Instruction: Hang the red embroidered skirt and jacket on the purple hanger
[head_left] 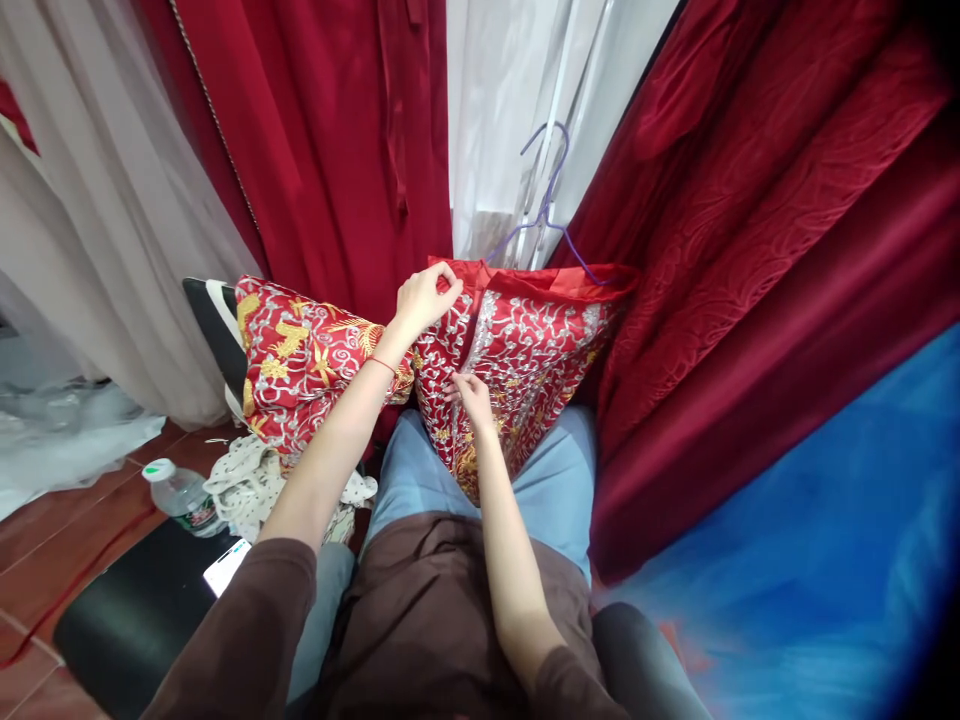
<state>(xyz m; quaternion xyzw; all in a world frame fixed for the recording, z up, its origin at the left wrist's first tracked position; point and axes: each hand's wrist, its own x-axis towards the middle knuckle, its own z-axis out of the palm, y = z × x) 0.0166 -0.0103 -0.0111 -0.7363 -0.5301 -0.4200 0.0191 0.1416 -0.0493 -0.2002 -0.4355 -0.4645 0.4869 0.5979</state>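
A red skirt-like garment (536, 335) with silver and gold embroidery hangs from a purple hanger (546, 205) and drapes down between my knees. A slit or seam edged with silver trim runs down its front from the plain red top band. My left hand (429, 298) is closed at the top edge, left of this slit, with thumb and forefinger pinching the cloth. Lower down, my right hand (474, 402) is closed in a pinch on the fabric by the lower end of the slit. Any small item between the fingers is too small to see.
A second red embroidered piece (300, 350) lies over a dark chair back at left. A black seat (135, 600) bears a phone (226, 567), a plastic bottle (180, 492) and dotted cloth (247, 485). Dark red gowns (750, 250) hang at right, beside blue fabric (825, 520).
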